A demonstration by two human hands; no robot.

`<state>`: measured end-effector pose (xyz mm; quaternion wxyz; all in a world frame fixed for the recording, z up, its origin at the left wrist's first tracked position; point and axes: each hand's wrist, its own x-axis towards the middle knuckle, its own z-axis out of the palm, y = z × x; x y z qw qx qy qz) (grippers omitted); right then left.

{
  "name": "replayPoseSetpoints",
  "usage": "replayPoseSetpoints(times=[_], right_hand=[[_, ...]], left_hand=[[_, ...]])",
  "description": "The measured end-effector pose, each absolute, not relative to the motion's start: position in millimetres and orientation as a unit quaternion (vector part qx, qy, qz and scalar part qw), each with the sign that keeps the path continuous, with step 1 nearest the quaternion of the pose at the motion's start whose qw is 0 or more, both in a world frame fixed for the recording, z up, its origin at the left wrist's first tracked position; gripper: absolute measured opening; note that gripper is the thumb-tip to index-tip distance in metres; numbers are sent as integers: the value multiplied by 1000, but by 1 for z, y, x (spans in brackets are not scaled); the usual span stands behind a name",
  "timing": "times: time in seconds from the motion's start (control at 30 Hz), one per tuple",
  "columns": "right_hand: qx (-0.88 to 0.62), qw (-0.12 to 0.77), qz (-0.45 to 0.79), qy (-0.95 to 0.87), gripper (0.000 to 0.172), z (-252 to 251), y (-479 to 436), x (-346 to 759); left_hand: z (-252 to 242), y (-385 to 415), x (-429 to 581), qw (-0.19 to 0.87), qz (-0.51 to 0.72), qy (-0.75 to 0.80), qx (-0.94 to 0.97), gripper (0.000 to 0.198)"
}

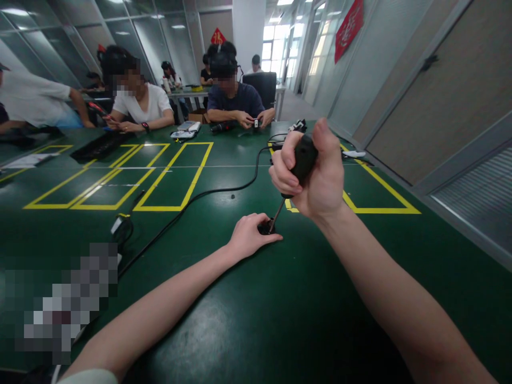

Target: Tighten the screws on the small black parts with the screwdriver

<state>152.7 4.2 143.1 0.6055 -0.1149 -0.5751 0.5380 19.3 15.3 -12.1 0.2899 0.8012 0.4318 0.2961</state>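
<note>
A screwdriver with a thick dark handle (305,159) is gripped in my right hand (320,176), which is raised over the green table (240,320). Its thin metal shaft slants down and left to a small black part (265,228) on the tabletop. Around that part, the fingers and thumb of my left hand (250,234) hold it from the left side. The shaft's tip meets the part, but the exact contact point is too small to make out.
A black cable (224,189) curves across the table on the left, near a small plug-like item (118,225). Yellow tape outlines (164,208) lie beyond. A black tray (102,145) stands far left. Other people sit across the table, one handling a small object (256,123).
</note>
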Motion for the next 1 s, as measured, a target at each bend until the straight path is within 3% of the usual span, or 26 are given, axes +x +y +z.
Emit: replayPoseSetpoints(times=[0.2,0.3,0.43,0.63,1.0], right_hand=[[-59,582,558,-589,42,139,5,156],[-84,608,542,-574,45,141,6,156],[-119,575,565,-579,52,148,5,158],[-89,600,576,-548,50,147,2,155],[-134,593,560,-563,58,152,3,155]], left_hand=[[-13,15,19,289,292,437,800,37],[-11,15,19,290,291,437,800,37],[-10,15,20,281,284,441,804,38],[-10,16,20,266,283,448,805,43],[-11,16,19,280,283,432,809,27]])
